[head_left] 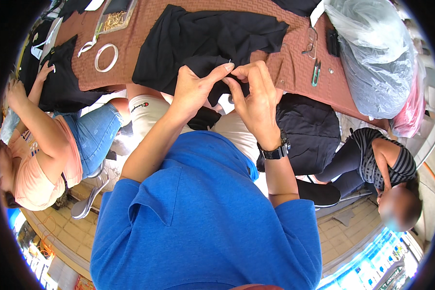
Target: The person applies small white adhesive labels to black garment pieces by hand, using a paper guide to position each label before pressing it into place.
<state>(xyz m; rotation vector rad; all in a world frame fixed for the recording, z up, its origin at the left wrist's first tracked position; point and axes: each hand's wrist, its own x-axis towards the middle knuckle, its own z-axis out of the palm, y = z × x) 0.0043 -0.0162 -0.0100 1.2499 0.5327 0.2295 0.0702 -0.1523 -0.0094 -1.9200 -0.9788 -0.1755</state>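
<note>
Black cloth (203,36) lies bunched over the table's near edge and hangs toward my lap. My left hand (194,89) is closed on a fold of it, the thumb lying on top. Close beside that thumb, my right hand (256,96) is bent into a pinch at the same fold. A tiny pale sliver shows by the left thumb tip; its kind is too small to tell. What the right fingertips hold, if anything, is hidden. A black watch (275,151) sits on my right wrist.
On the brown-covered table (299,72) lie green-handled thread snips (316,72), eyeglasses (310,42), a white ring-shaped roll (106,58) and a bag of small brass-coloured pieces (115,20). Large plastic bags (377,58) stand at right. One person (48,154) works at left; another (386,164) sits at right.
</note>
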